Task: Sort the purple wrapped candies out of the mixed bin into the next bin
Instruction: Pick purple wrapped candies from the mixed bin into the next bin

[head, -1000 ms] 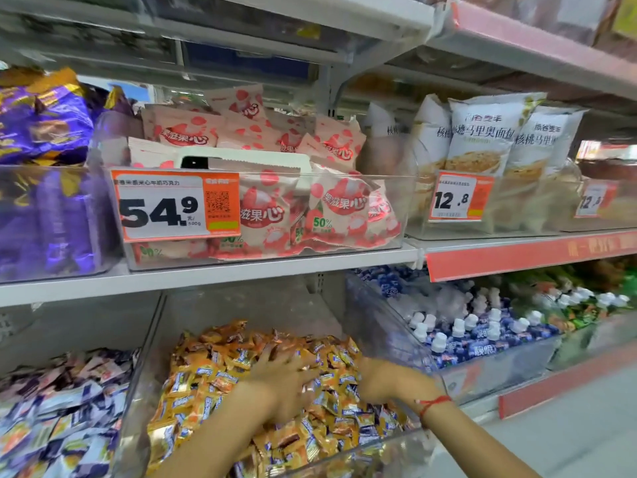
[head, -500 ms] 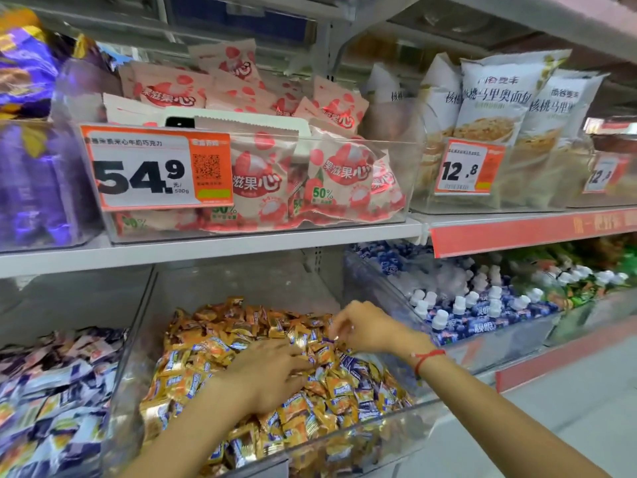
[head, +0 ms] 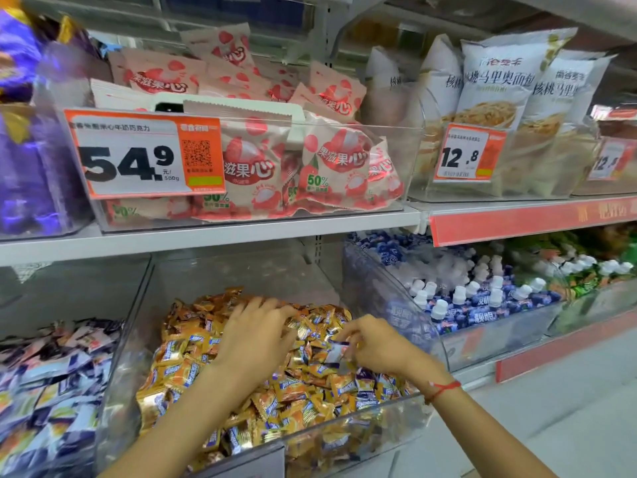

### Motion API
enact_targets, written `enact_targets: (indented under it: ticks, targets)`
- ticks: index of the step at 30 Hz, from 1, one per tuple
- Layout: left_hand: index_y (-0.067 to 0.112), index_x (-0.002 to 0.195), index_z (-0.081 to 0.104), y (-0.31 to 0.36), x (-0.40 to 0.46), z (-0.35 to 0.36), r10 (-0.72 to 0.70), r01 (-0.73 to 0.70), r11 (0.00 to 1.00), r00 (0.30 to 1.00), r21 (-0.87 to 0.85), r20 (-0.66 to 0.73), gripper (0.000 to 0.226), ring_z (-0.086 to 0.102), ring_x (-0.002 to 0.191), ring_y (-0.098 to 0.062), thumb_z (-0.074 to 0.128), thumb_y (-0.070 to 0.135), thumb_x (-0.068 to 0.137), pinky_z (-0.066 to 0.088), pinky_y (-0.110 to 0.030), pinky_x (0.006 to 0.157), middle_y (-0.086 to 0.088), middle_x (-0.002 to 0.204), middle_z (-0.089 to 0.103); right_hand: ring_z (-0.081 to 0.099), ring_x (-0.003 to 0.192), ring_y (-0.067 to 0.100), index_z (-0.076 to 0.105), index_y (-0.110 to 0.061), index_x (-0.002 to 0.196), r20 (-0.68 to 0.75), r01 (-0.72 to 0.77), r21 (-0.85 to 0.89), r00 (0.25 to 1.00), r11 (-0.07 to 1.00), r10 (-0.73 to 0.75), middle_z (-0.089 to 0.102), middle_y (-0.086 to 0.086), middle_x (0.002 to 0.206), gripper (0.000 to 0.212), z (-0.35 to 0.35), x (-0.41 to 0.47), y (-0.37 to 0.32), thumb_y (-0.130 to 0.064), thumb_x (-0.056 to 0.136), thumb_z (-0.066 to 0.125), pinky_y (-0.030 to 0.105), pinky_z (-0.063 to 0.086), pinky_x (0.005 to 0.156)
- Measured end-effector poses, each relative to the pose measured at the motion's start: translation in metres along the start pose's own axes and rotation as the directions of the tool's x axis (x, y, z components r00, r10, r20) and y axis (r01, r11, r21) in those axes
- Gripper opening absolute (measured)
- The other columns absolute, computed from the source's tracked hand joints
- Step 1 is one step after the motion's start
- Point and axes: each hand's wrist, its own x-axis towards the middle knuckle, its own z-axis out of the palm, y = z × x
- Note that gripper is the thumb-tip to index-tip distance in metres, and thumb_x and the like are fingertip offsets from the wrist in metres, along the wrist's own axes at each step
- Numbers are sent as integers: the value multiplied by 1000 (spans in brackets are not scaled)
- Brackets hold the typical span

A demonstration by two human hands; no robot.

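Note:
Both my hands are inside the clear mixed bin (head: 362, 429) on the lower shelf, which is filled with orange wrapped candies (head: 193, 360) and a few purple ones. My right hand (head: 375, 346) pinches a purple-and-white wrapped candy (head: 336, 351) just above the pile. My left hand (head: 255, 339) lies palm down on the orange candies with its fingers spread. The bin to the left (head: 113, 374) holds purple and white wrapped candies (head: 51, 381).
A bin of small blue-and-white bottles (head: 482, 301) stands to the right. The shelf above (head: 224, 236) carries a bin of pink snack bags (head: 310, 160) with an orange price tag (head: 144, 153), purple packs (head: 24, 132) and white bread bags (head: 499, 98).
My left hand slid up and to the right across the pile. My right hand drew back toward me from the far right of the bin and now pinches a purple candy.

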Motion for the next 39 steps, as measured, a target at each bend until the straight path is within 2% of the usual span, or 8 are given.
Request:
enact_targets:
  ticks: [4, 9, 15, 23, 28, 31, 35, 39]
  targets:
    - [36, 133, 53, 9, 25, 8, 137, -106, 974, 979, -201, 149, 35, 43, 131, -16, 47, 30, 100, 38, -35, 105, 8, 140, 51, 64, 73, 4, 69, -28, 76, -99, 22, 124, 995, 992, -10, 74, 4, 88, 40, -4, -9, 7, 6, 88, 50, 10, 45, 59]
    - [36, 143, 42, 15, 42, 31, 215, -239, 971, 831, -19, 513, 42, 21, 145, -22, 41, 40, 101, 20, -45, 117, 4, 156, 30, 59, 107, 17, 64, -25, 120, 34, -2, -101, 999, 995, 5, 60, 2, 124, 35, 3, -6, 10, -10, 88, 59, 34, 51, 91]
    - [43, 138, 46, 3, 28, 10, 201, -273, 961, 812, 52, 548, 40, 18, 145, -21, 39, 30, 101, 15, -44, 116, 8, 156, 27, 50, 124, 30, 48, -21, 138, 123, 29, -263, 992, 964, 4, 48, 10, 140, 42, 0, 16, 3, -23, 96, 52, 40, 45, 100]
    - [38, 136, 49, -5, -11, -1, 98, -118, 992, 932, 38, 350, 44, 10, 147, -13, 26, 45, 98, 9, -38, 118, 10, 159, 21, 60, 112, 36, 53, 4, 130, 316, 74, -413, 946, 908, 67, 56, 23, 130, 43, 14, 42, -16, -4, 87, 55, 41, 54, 91]
    - [40, 129, 55, -13, -28, 2, 15, -8, 999, 983, -41, 181, 100, 13, 146, -12, -12, 78, 66, 15, -36, 116, 13, 154, 30, 60, 106, 35, 63, -1, 118, 271, 44, -286, 962, 957, 37, 64, 17, 114, 37, 3, 33, -9, -13, 83, 69, 33, 51, 87]
    - [41, 130, 53, -12, -28, -3, -8, 17, 988, 998, -156, 58, 62, 20, 144, -9, 14, 70, 91, 18, -35, 116, 15, 153, 32, 56, 85, 19, 71, -17, 111, 88, 83, -242, 994, 967, -63, 59, -1, 85, 31, -9, 20, -12, -21, 80, 77, 23, 40, 72]
    - [41, 134, 49, -6, -29, -5, -9, -12, 941, 998, -339, -60, 37, 29, 137, -1, 37, 49, 99, 26, -29, 112, 22, 147, 37, 57, 66, 12, 75, -17, 97, -182, 114, 72, 978, 991, -99, 63, 2, 71, 21, -22, -3, -19, -16, 77, 81, 23, 47, 63]
    - [42, 138, 42, 0, -30, -5, -25, -7, 879, 998, -477, -62, 46, 48, 125, -1, 39, 57, 95, 43, -30, 103, 21, 137, 50, 59, 65, 17, 72, -25, 82, -140, 173, 430, 982, 886, -124, 64, 9, 66, 25, -21, -22, -34, -7, 70, 83, 24, 50, 63]
